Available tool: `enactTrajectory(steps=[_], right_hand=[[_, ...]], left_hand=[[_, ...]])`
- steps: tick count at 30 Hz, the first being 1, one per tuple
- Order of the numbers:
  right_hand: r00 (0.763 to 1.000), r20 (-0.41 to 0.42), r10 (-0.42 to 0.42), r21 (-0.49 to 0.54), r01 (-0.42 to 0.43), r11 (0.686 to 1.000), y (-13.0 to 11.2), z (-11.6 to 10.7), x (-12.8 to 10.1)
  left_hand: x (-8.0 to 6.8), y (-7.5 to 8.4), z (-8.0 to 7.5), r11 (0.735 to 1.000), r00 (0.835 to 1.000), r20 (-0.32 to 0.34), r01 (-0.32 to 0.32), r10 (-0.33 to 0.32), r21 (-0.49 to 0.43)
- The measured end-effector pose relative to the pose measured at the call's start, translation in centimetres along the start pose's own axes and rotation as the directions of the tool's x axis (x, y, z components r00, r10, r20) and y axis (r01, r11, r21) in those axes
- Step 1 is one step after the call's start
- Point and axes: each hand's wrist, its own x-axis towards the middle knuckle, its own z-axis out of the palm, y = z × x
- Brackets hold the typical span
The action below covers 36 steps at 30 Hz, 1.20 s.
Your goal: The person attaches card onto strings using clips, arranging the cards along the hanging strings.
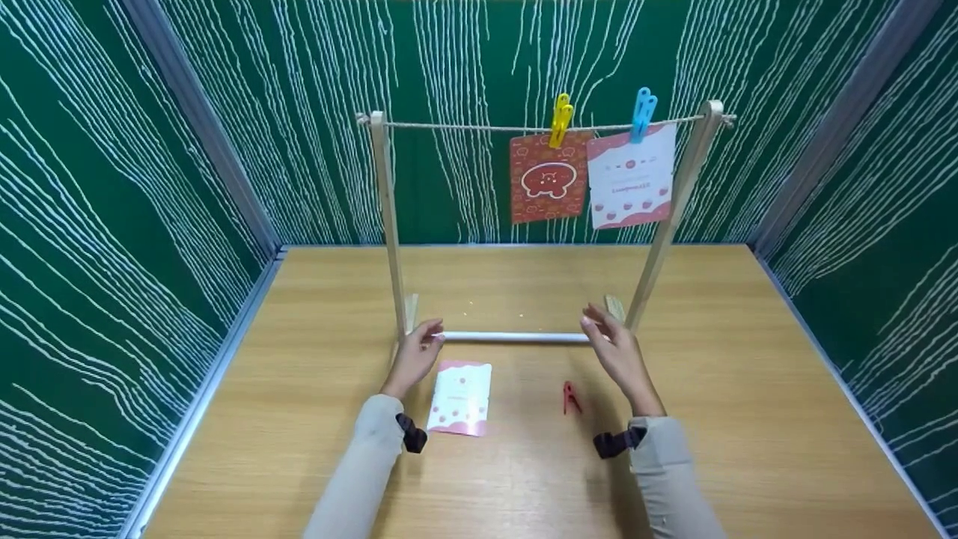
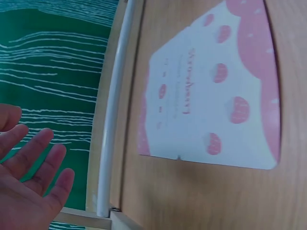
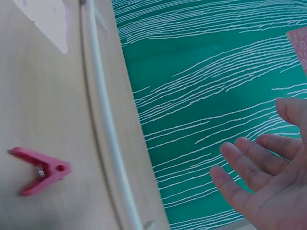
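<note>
A wooden drying rack (image 1: pixel 388 224) stands on the table with a string (image 1: pixel 464 126) across its top and a white bar (image 1: pixel 516 337) along its base. My left hand (image 1: pixel 419 346) is open by the bar's left end, and my right hand (image 1: pixel 610 340) is open by its right end. Neither holds anything. The left wrist view shows my left hand (image 2: pixel 29 182) with straight fingers beside the bar (image 2: pixel 112 120); the right wrist view shows my right hand (image 3: pixel 259 182) the same way. A pink-and-white card (image 1: pixel 460 397) and a red clothes peg (image 1: pixel 571 397) lie between my forearms.
On the string hang a red card (image 1: pixel 548 178) under a yellow peg (image 1: pixel 560 120) and a white-and-pink card (image 1: pixel 630 186) under a blue peg (image 1: pixel 642 114). Green patterned walls (image 1: pixel 112 187) close in the wooden table (image 1: pixel 748 389) on three sides.
</note>
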Motion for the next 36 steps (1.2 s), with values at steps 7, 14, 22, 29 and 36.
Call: enactTrajectory(steps=[7,14,22,29,36], right_hand=[[0.999,-0.002,0.034,-0.016,-0.034,0.999,2.1,0.8,-1.1],[0.995,-0.001,0.098,-0.032,-0.098,0.995,4.4,1.7,-1.9],[0.983,0.043,0.176,0.013,-0.177,0.984,6.5,2.5,-3.2],[0.985,0.020,0.171,-0.028,-0.170,0.985,7.7,3.1,-4.1],[0.973,-0.031,0.231,-0.025,-0.232,0.972,9.1,3.8,-4.4]], left_hand=[[-0.9,-1.7,0.6,0.999,1.000,0.010,0.011,-0.012,0.045],[-1.7,-2.9,0.9,0.997,0.998,0.027,0.064,-0.065,0.054],[-2.0,-4.3,1.4,0.994,0.998,0.027,0.055,-0.057,0.092],[-1.8,-5.3,1.9,0.989,0.998,0.011,0.058,-0.060,0.133],[-1.7,-5.6,1.9,0.971,0.987,0.026,0.153,-0.160,0.182]])
